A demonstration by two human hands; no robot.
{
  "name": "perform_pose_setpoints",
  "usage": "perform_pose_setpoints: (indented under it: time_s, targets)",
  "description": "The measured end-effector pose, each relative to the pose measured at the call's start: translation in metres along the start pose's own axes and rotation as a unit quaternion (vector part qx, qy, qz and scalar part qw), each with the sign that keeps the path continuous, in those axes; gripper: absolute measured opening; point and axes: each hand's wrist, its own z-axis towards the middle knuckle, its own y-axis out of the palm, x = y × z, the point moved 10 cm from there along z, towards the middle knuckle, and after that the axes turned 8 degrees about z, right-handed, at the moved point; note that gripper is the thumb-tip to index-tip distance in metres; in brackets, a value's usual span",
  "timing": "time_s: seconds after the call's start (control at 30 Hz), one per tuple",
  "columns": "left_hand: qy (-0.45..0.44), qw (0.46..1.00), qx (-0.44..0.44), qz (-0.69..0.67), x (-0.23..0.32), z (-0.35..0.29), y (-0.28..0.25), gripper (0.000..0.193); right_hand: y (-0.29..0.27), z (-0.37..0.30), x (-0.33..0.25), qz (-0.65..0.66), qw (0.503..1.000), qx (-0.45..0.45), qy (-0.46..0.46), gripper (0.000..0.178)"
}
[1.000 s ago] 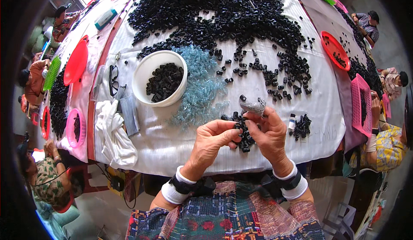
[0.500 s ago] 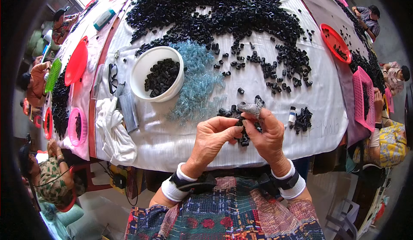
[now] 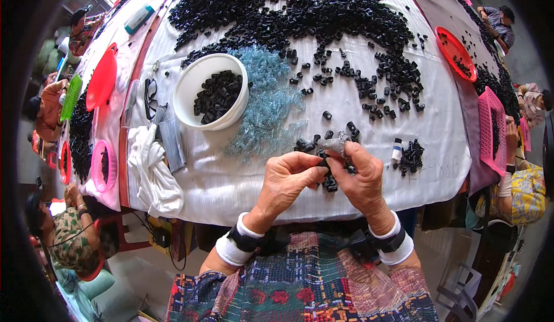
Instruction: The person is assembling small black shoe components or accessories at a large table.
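My left hand is closed in a pinch on a small black cylindrical part. My right hand meets it there, thumb and fingers pressed in at the same part. A grey, rough-looking sleeve or wrap is at my right fingers; I cannot tell whether it is worn or held. Beneath and beyond my fingertips lies a small cluster of black parts. To the left, a heap of tiny clear-blue plastic pieces lies against a white bowl holding more black parts.
A large pile of black parts covers the far table. By my right hand are a small white bottle and tiny black bits. Glasses and white cloth lie left. People work at both sides, near a pink basket.
The view has shifted slightly. Both hands keep nearly the same pose, fingertips together at the small black part.
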Motion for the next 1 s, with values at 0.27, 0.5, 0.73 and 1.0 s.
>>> perform_pose_setpoints:
  time_s: [0.27, 0.5, 0.73, 1.0]
  targets:
    - [0.005, 1.000, 0.001, 0.009, 0.001, 0.000, 0.002, 0.018, -0.004, -0.008, -0.002, -0.009, 0.999, 0.046, -0.015, 0.019]
    - [-0.016, 0.999, -0.028, 0.006, -0.009, -0.002, 0.001, 0.017, 0.006, -0.009, -0.022, -0.064, 0.992, -0.031, -0.107, 0.019]
    - [-0.052, 0.998, -0.023, 0.006, -0.010, 0.000, 0.002, 0.018, 0.006, -0.008, -0.017, -0.054, 0.993, -0.030, -0.099, 0.019]
    - [-0.069, 0.997, -0.024, -0.027, -0.016, 0.004, 0.000, 0.016, 0.014, -0.007, -0.009, -0.036, 0.997, -0.055, -0.043, 0.032]
